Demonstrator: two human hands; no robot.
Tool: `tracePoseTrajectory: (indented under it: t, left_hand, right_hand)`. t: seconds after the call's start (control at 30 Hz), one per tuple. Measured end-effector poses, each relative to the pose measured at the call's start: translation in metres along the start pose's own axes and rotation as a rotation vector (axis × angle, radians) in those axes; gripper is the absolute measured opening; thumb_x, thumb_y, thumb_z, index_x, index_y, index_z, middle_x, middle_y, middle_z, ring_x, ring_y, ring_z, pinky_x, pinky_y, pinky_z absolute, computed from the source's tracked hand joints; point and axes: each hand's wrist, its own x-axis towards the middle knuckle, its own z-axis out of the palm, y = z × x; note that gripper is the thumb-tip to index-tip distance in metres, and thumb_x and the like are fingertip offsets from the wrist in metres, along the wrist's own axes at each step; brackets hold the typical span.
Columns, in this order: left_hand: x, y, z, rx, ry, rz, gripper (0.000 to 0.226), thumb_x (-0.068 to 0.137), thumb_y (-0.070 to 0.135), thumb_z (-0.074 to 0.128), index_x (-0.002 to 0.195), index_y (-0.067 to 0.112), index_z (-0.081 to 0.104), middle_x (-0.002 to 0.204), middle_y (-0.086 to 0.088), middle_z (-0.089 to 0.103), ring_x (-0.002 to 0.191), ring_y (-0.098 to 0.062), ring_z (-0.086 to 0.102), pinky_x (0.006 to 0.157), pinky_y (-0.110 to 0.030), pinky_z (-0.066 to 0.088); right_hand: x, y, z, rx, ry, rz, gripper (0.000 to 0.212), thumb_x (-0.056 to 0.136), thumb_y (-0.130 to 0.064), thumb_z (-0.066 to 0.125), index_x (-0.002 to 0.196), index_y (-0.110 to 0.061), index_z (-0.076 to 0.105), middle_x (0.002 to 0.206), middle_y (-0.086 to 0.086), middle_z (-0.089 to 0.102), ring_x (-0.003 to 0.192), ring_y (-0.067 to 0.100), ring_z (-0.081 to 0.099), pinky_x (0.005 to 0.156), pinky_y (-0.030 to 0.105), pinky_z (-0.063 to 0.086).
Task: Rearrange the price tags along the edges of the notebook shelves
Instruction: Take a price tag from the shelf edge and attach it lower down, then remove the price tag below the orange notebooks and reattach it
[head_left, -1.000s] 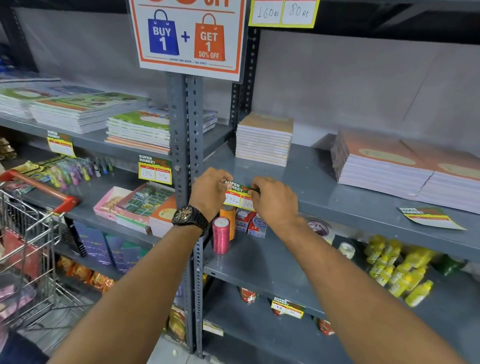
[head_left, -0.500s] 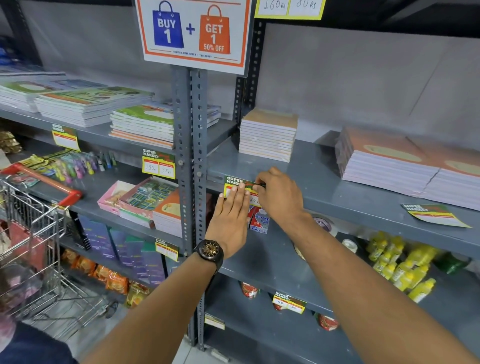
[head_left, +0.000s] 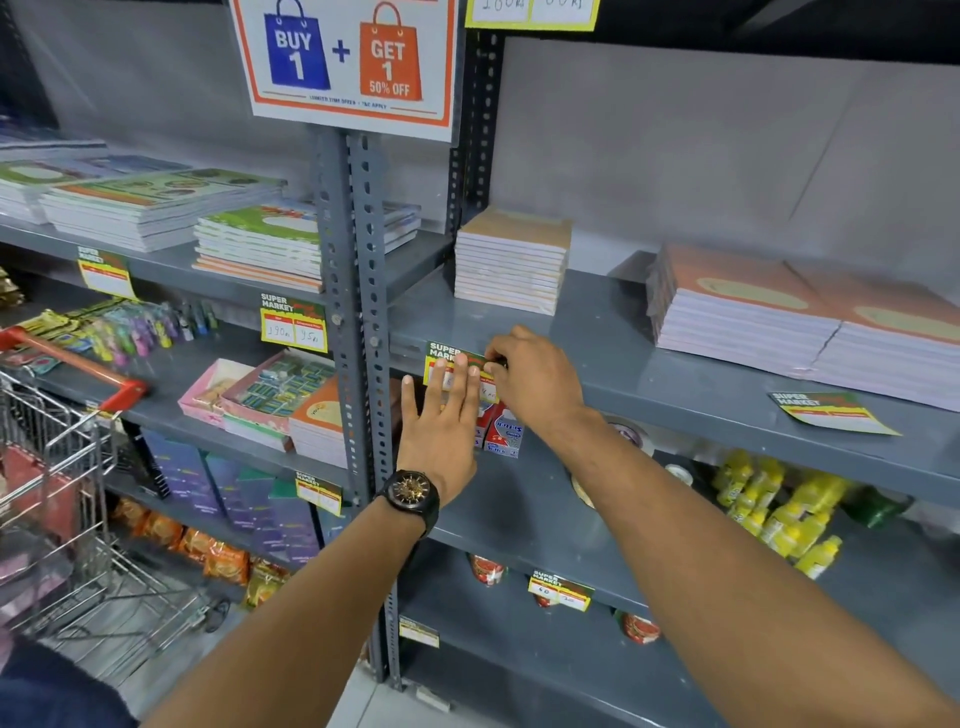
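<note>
A green, red and yellow price tag (head_left: 441, 353) hangs on the front edge of the grey notebook shelf (head_left: 649, 379), just right of the upright post. My left hand (head_left: 441, 426) lies flat with fingers spread, pressing the tag's lower part against the edge. My right hand (head_left: 535, 379) pinches the tag's top right corner at the shelf lip. A second loose tag (head_left: 831, 413) lies flat on the same shelf at the right. Other tags hang on the left shelf edge: one with handwritten prices (head_left: 293, 322), one further left (head_left: 104, 270).
Notebook stacks sit on the shelf: a small brown one (head_left: 511, 260), wide pink ones (head_left: 800, 317), green ones (head_left: 260, 244) on the left bay. A promo sign (head_left: 345, 62) hangs on the post (head_left: 358, 312). A shopping trolley (head_left: 62, 467) stands at lower left. Yellow bottles (head_left: 779, 509) fill the shelf below.
Both hands first held the tag off the shelf edge; then my left hand opened flat and pressed it on the edge while my right hand stayed at its top corner.
</note>
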Motion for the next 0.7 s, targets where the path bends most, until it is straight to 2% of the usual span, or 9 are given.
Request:
tracePoseTrajectory:
  t: [0.1, 0.17, 0.23, 0.3, 0.4, 0.53, 0.63, 0.7]
  left_hand:
    - [0.001, 0.007, -0.023, 0.016, 0.020, -0.084, 0.068, 0.079, 0.031, 0.053, 0.143, 0.015, 0.033, 0.155, -0.007, 0.031, 0.143, -0.035, 0.020, 0.108, -0.070, 0.010]
    - [0.009, 0.017, -0.043, -0.058, 0.111, -0.192, 0.051, 0.075, 0.027, 0.057, 0.125, 0.019, 0.052, 0.140, -0.007, 0.050, 0.132, -0.034, 0.037, 0.104, -0.067, 0.022]
    - [0.022, 0.039, -0.064, -0.144, 0.205, -0.221, 0.040, 0.072, 0.023, 0.057, 0.112, 0.019, 0.058, 0.122, -0.009, 0.058, 0.112, -0.034, 0.050, 0.094, -0.057, 0.037]
    - [0.038, 0.065, -0.081, -0.239, 0.231, -0.163, 0.039, 0.073, 0.021, 0.055, 0.112, 0.018, 0.057, 0.115, -0.010, 0.058, 0.103, -0.034, 0.052, 0.086, -0.049, 0.040]
    - [0.064, 0.121, -0.102, -0.432, 0.120, -0.035, 0.039, 0.078, 0.022, 0.050, 0.117, 0.020, 0.055, 0.115, -0.009, 0.060, 0.102, -0.034, 0.053, 0.083, -0.044, 0.043]
    - [0.092, 0.195, -0.118, -0.607, -0.074, 0.038, 0.034, 0.083, 0.025, 0.048, 0.114, 0.018, 0.059, 0.113, -0.014, 0.068, 0.100, -0.036, 0.061, 0.084, -0.040, 0.051]
    - [0.112, 0.237, -0.122, -0.594, -0.312, 0.104, 0.036, 0.090, 0.033, 0.047, 0.120, 0.014, 0.055, 0.125, -0.014, 0.062, 0.108, -0.036, 0.058, 0.090, -0.039, 0.049]
    - [0.120, 0.262, -0.121, -0.571, -0.406, 0.162, 0.040, 0.092, 0.039, 0.047, 0.121, 0.012, 0.054, 0.125, -0.014, 0.061, 0.108, -0.034, 0.058, 0.090, -0.040, 0.049]
  right_hand:
    - [-0.009, 0.015, -0.021, 0.198, -0.006, 0.064, 0.014, 0.085, -0.022, 0.068, 0.098, -0.020, 0.072, 0.097, 0.002, 0.065, 0.082, 0.021, 0.063, 0.078, 0.032, 0.051]
    - [-0.018, 0.034, -0.042, 0.245, 0.075, 0.108, 0.016, 0.083, -0.022, 0.070, 0.099, -0.018, 0.073, 0.096, 0.003, 0.067, 0.079, 0.019, 0.064, 0.075, 0.025, 0.047]
    - [-0.029, 0.064, -0.070, 0.228, 0.142, 0.155, 0.016, 0.082, -0.021, 0.071, 0.097, -0.015, 0.074, 0.093, 0.006, 0.069, 0.077, 0.020, 0.064, 0.074, 0.022, 0.044]
    - [-0.037, 0.098, -0.098, 0.207, 0.177, 0.226, 0.016, 0.081, -0.019, 0.072, 0.096, -0.014, 0.074, 0.093, 0.007, 0.072, 0.077, 0.019, 0.064, 0.076, 0.020, 0.043]
    - [-0.058, 0.157, -0.142, 0.180, 0.183, 0.372, 0.016, 0.081, -0.015, 0.070, 0.097, -0.012, 0.073, 0.094, 0.006, 0.074, 0.079, 0.018, 0.067, 0.077, 0.017, 0.042]
    - [-0.094, 0.229, -0.190, 0.132, 0.222, 0.515, 0.024, 0.079, -0.009, 0.067, 0.102, -0.010, 0.068, 0.091, 0.011, 0.072, 0.088, 0.029, 0.067, 0.081, 0.028, 0.046]
    - [-0.111, 0.268, -0.209, 0.075, 0.078, 0.606, 0.038, 0.080, -0.017, 0.069, 0.116, -0.011, 0.061, 0.106, 0.014, 0.069, 0.101, 0.034, 0.062, 0.079, 0.029, 0.043]
    - [-0.116, 0.286, -0.215, 0.048, -0.054, 0.651, 0.043, 0.080, -0.026, 0.069, 0.120, -0.014, 0.058, 0.118, 0.012, 0.066, 0.109, 0.033, 0.059, 0.079, 0.028, 0.040]
